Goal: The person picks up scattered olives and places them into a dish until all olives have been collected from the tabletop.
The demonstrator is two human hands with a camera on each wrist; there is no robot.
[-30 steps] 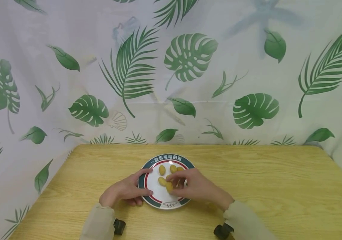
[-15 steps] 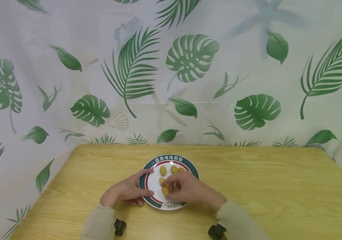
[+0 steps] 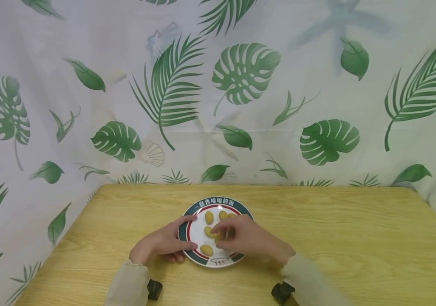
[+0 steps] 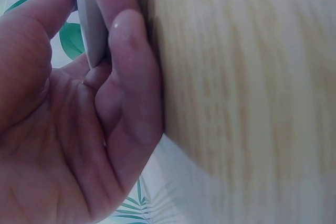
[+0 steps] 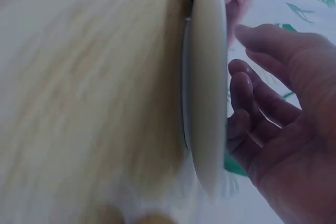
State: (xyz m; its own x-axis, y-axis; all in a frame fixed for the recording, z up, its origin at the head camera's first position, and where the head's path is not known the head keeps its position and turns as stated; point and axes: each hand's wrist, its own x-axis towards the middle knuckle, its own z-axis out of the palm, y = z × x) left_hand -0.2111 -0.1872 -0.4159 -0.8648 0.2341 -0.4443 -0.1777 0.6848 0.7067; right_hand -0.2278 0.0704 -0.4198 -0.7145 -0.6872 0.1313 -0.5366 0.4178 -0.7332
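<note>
A round plate [image 3: 199, 231] with a dark green rim, a red ring and white writing sits on the wooden table. My left hand [image 3: 164, 242] grips its left edge, thumb and a finger over the rim, other fingers curled low beside the underside in the left wrist view. Several small yellow oval fruits, their kind unclear, lie on the plate. One fruit [image 3: 206, 250] lies near the front; another fruit [image 3: 209, 217] is farther back. Over the plate's right half hovers my right hand [image 3: 244, 238], fingers loosely bent; in the right wrist view nothing shows between thumb and fingers [image 5: 241, 90]. It partly hides some fruits.
The wooden table [image 3: 336, 238] stretches to both sides of the plate. Behind it hangs a pale curtain [image 3: 187, 161] printed with green leaves. Blurred yellow-brown round shapes [image 5: 155, 219] show at the bottom edge of the right wrist view.
My right hand let go of a yellow fruit, which now lies at the front of the plate, and drew back slightly rightward. The left hand kept its grip on the plate.
</note>
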